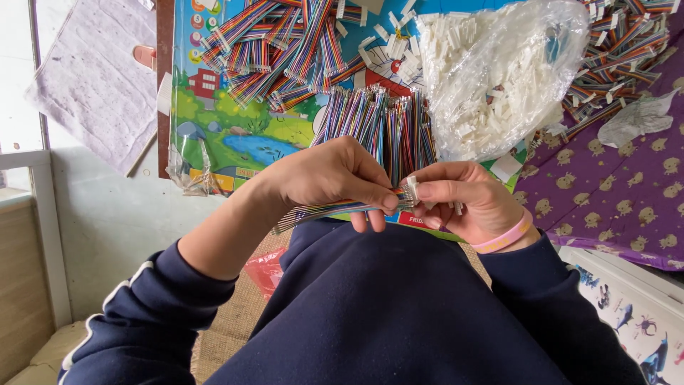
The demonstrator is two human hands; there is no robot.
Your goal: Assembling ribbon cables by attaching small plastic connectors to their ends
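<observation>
My left hand (335, 178) pinches a flat rainbow-coloured ribbon cable (320, 211) near its end, and the loose part trails down to the left. My right hand (463, 199), with a pink band on the wrist, holds a small white plastic connector (410, 192) against the cable's tip. Both hands meet above my dark blue sweater. Just behind them stands a bundle of cut ribbon cables (381, 125) on a colourful picture mat (235, 121).
A clear bag of white connectors (499, 71) lies at the back right. Piles of finished cables lie at the back centre (285, 50) and far right (620, 50). A purple patterned cloth (613, 192) covers the right side. An orange bag (263, 271) sits by my lap.
</observation>
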